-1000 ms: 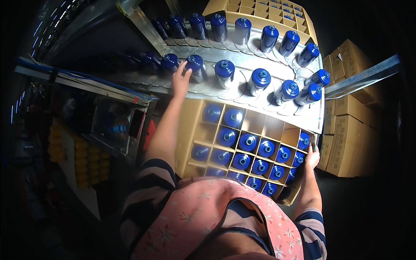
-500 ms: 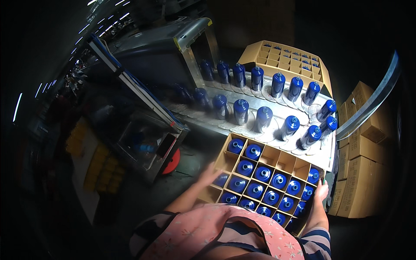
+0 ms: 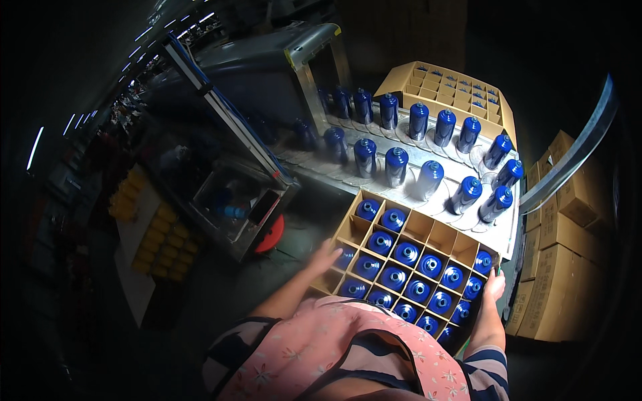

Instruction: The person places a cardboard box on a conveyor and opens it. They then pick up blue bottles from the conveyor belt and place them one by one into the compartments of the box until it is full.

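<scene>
A cardboard carton (image 3: 353, 227) with dividers stands in front of me, most of its compartments holding blue bottles (image 3: 406, 253) with necks up. Several compartments along its far and left sides hold no bottle. At the carton's left wall is my left hand (image 3: 324, 258), slightly blurred, its fingers curled over the edge. My right hand (image 3: 494, 287) grips the right wall, thumb on top. Beyond the carton, upright blue bottles (image 3: 396, 167) stand in two rows on a pale conveyor (image 3: 495, 235), joined by a turn at its right end.
A second divided carton (image 3: 391, 85) sits behind the conveyor, with blue items inside. Closed cartons (image 3: 558, 281) are stacked at the right, beside a curved metal rail (image 3: 580, 165). A metal machine housing (image 3: 251, 73), a post (image 3: 224, 110), a red round seat (image 3: 271, 234) and yellow items (image 3: 164, 244) lie leftward.
The carton has shifted slightly away from me, and my left hand has come against its left wall. Near-row bottles have moved right, far-row bottles left. My right hand keeps its grip.
</scene>
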Tool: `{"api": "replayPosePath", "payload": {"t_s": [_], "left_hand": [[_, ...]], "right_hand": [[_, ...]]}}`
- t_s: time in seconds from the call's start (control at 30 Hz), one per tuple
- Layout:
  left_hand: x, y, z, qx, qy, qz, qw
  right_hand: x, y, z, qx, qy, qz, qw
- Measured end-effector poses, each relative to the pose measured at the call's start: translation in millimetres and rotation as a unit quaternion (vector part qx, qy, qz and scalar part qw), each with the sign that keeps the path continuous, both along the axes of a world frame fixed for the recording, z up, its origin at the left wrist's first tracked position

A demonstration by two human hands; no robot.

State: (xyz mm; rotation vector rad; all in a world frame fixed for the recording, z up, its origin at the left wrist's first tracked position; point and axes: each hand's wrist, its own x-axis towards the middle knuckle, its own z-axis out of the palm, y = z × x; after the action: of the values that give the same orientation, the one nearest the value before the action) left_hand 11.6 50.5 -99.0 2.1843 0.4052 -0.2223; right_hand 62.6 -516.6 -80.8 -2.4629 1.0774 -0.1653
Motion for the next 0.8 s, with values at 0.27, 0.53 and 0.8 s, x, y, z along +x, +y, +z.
{"api": "replayPosePath", "payload": {"t_s": [0.27, 0.53, 0.8], "left_hand": [[-25.6, 4.0, 15.9, -0.003, -0.066, -0.047, 0.997], [-21.9, 1.1, 2.3, 0.114, -0.190, -0.086, 0.971], [-29.5, 2.3, -7.0, 0.091, -0.148, -0.115, 0.978]], "right_hand": [[-3.2, -1.7, -13.0, -0.005, 0.022, -0.008, 1.000], [-1.0, -7.6, -17.5, -0.016, 0.014, -0.011, 1.000], [-12.4, -9.6, -20.9, -0.023, 0.016, -0.009, 1.000]]}}
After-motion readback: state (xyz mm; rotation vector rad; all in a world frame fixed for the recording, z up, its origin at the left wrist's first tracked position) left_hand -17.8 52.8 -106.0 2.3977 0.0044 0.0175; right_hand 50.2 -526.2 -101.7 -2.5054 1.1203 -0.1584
